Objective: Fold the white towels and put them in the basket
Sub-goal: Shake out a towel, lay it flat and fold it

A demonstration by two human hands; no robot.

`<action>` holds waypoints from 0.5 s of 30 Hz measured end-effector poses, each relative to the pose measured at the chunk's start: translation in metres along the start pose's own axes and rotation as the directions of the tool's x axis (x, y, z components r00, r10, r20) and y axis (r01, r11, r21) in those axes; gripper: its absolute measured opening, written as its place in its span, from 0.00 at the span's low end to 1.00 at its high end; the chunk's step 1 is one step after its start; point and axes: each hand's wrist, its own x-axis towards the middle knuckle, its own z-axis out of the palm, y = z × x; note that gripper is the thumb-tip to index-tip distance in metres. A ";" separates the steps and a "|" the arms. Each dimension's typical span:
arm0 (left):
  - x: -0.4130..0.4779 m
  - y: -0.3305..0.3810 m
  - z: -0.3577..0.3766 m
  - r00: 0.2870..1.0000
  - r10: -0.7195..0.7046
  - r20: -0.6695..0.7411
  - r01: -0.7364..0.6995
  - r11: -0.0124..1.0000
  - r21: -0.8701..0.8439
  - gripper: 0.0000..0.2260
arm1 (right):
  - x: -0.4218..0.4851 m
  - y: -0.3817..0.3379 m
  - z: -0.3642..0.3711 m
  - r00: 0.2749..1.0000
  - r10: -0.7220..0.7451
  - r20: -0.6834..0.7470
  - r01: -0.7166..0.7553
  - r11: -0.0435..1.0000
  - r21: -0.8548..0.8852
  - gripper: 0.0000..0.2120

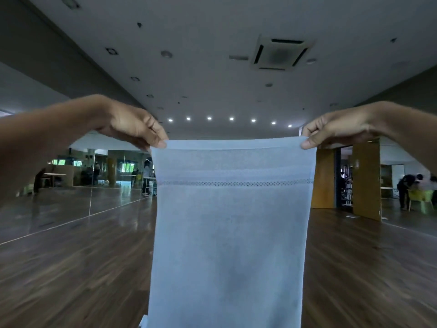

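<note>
- I'm holding one white towel (pixel 231 233) up in front of me. It's hanging full length in the air above the wooden floor (pixel 71 268), and its bottom edge is running out of view.
- My left hand (pixel 139 129) is pinching the top left corner between thumb and curled fingers.
- My right hand (pixel 331 132) is pinching the top right corner the same way. The top hem is stretching nearly straight between the two.
- Handling, my read: it's behaving thin, soft and light. It's draping flat with no stiffness, so it's going to sag wherever it isn't tensioned.
- Grip points: I'm judging the hemmed corners the best hold. The woven band (pixel 234 183) below the hem is looking like a handy fold reference.
- Slip risk is looking low, and there's nothing fragile here.
- The basket isn't showing in view and no fold is made yet, so I'm reading this as early in the task.
</note>
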 end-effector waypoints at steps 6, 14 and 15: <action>0.018 -0.027 -0.027 0.995 -0.073 0.074 0.077 0.996 -0.053 0.16 | -0.003 -0.001 -0.003 0.998 0.026 0.050 -0.022 0.998 -0.064 0.40; 0.017 -0.022 0.014 0.997 -0.023 0.068 0.025 0.999 -0.027 0.29 | 0.010 0.017 0.019 0.997 0.004 -0.081 -0.008 0.999 -0.051 0.17; 0.016 -0.018 0.023 0.996 -0.020 0.083 0.017 0.999 0.030 0.29 | 0.013 0.020 0.027 0.998 0.007 -0.070 -0.012 0.996 -0.083 0.15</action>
